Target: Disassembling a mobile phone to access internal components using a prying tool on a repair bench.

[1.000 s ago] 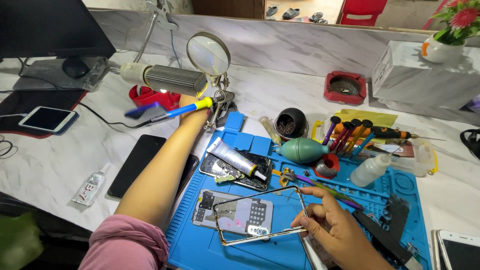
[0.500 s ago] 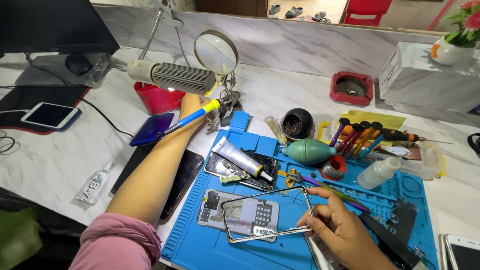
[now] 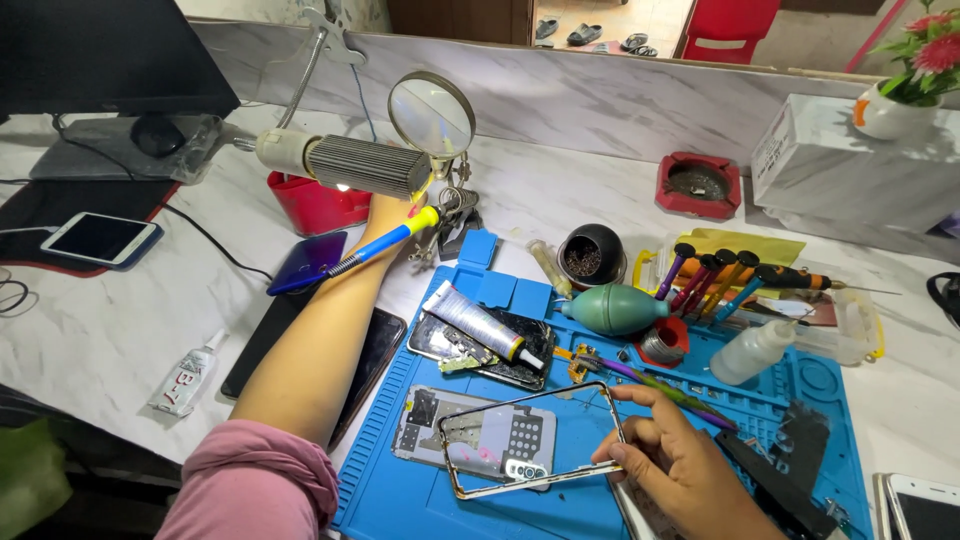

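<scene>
My left hand reaches far out under the lamp and grips a soldering iron with a blue handle and yellow collar; the lamp hides part of its fingers. My right hand pinches the right edge of a thin metal phone frame and also holds a purple tool between its fingers. The frame hovers tilted over an opened phone body lying on the blue work mat. Just beyond lies a second opened phone with a glue tube on it.
A magnifier on a stand and a lamp stand behind the mat. A green air blower, screwdrivers, a small bottle, a tip-cleaner pot and a red ashtray fill the right. Phones and a monitor sit left.
The view has shifted a little. Both hands keep their places and their holds.
</scene>
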